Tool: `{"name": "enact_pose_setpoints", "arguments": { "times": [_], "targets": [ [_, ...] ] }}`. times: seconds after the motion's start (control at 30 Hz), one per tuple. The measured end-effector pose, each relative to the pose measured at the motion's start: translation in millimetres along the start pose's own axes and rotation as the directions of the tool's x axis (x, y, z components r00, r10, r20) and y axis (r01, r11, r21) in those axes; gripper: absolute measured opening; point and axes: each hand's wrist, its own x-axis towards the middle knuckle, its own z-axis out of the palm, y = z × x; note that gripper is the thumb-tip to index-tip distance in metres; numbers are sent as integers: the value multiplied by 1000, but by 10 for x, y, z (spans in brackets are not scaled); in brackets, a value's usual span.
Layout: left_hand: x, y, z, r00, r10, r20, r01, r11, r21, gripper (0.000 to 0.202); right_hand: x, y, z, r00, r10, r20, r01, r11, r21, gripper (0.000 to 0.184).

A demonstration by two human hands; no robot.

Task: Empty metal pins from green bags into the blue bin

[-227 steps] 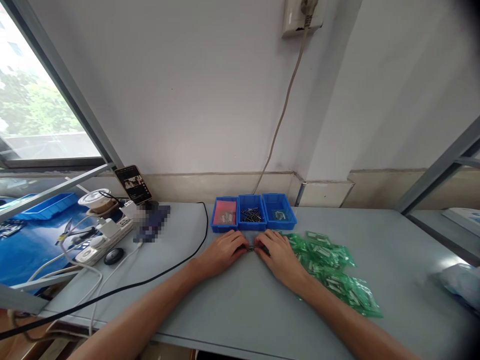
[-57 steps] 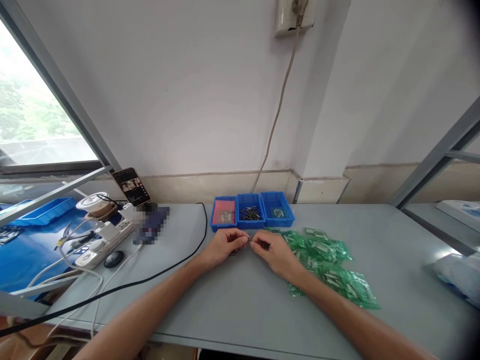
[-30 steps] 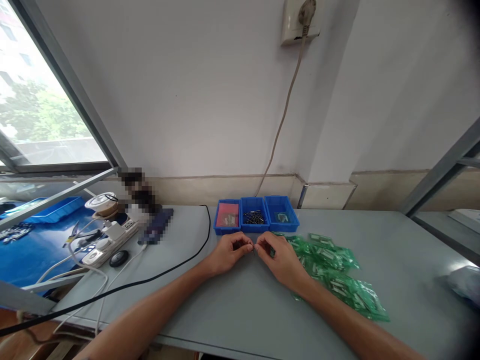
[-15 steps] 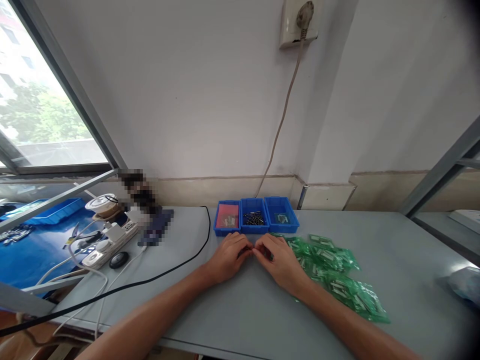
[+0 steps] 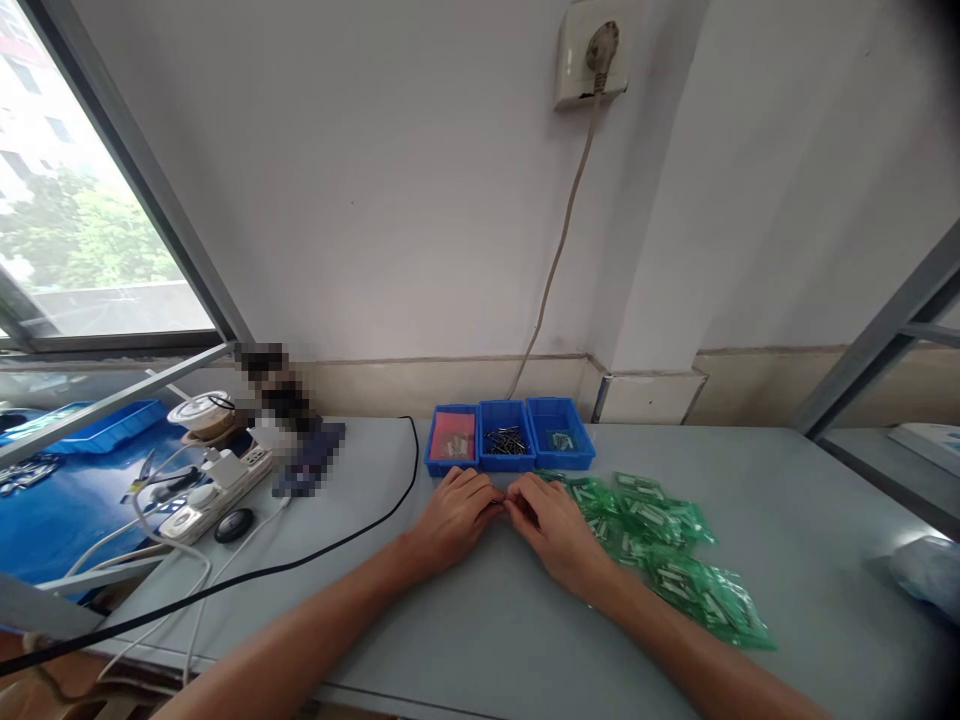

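My left hand (image 5: 455,513) and my right hand (image 5: 553,524) rest on the grey table (image 5: 465,620), fingertips meeting just in front of the bins. Both are curled in a pinch around something too small to make out. Behind them stand three small blue bins: the left bin (image 5: 451,441) with a pink sheet and small parts, the middle bin (image 5: 506,442) with dark metal pins, the right bin (image 5: 559,441) with a few small pieces. A spread of green plastic bags (image 5: 664,555) lies right of my right hand.
A black cable (image 5: 322,545) curves across the table on the left. A white power strip (image 5: 217,480), a black round object (image 5: 234,524) and a tape reel (image 5: 201,410) sit at the far left. A wall socket (image 5: 590,50) is above. A clear bag (image 5: 930,572) lies at the right edge.
Over the last second both hands lowered from a raised pinch onto the table and stayed fingertip to fingertip. The view shifted slightly.
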Motion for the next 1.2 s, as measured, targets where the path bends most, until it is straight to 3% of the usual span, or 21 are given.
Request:
{"name": "enact_pose_setpoints", "arguments": {
  "times": [0.23,0.43,0.67,0.87,1.07,1.2],
  "targets": [
    [-12,-117,-29,992,-123,-15,119,979,-165,28,0,51,-71,994,85,-62,-83,996,40,16],
    [-5,-56,-66,993,-119,-11,114,971,-208,23,12,72,-87,962,250,-114,-221,950,219,17],
    [-15,-51,-48,976,-219,7,213,940,-268,22,32,107,-27,943,328,-56,-232,769,596,27],
    [-45,-101,-6,967,-254,24,248,915,-319,23,40,156,3,926,378,12,-260,613,746,31],
    [-36,-131,24,984,-168,-58,140,933,-332,29,38,192,15,928,373,5,-257,630,733,26],
    [-31,-124,17,984,-166,-64,135,933,-333,31,33,201,31,927,375,-13,-256,656,710,23]
  ]
}}
